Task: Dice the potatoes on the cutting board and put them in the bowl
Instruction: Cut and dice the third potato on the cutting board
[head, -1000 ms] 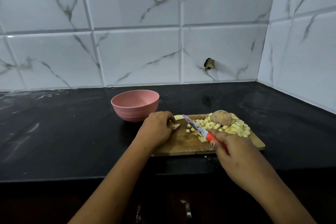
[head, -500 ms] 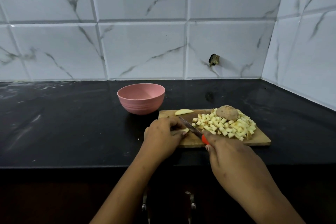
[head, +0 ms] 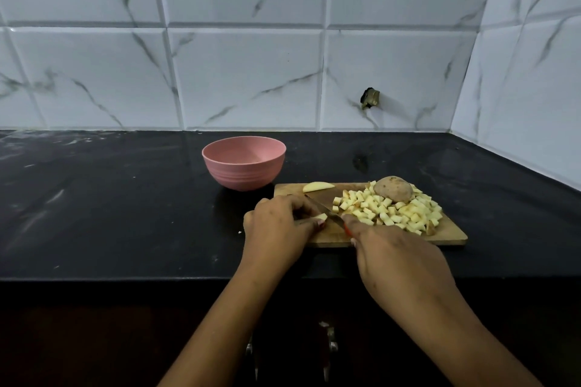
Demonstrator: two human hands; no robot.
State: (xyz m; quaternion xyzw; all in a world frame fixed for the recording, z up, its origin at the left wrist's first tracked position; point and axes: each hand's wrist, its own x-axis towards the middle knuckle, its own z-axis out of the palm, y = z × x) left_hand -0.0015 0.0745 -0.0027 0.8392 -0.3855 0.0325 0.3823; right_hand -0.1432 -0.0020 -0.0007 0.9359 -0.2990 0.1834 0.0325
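Note:
A wooden cutting board [head: 446, 237] lies on the black counter. On its right half sits a heap of potato cubes [head: 393, 212], with a brown unpeeled potato piece [head: 393, 193] at the heap's far side. A pale slice [head: 317, 187] lies at the board's far left edge. My left hand [head: 279, 229] pinches a small potato piece [head: 320, 217] on the board's left end. My right hand [head: 399, 261] grips a red-handled knife [head: 323, 210], its blade resting against that piece. The pink bowl [head: 243, 163] stands just beyond the board's left corner and looks empty.
The black counter [head: 110, 214] stretches far to the left, its front edge just below my hands. White marble-look tiles form the back wall and the right side wall. A dark stub [head: 370, 97] sticks out of the back wall above the board.
The view has tilted down and the hands drew together. The knife blade came down from a raised slant onto the piece that my left hand holds.

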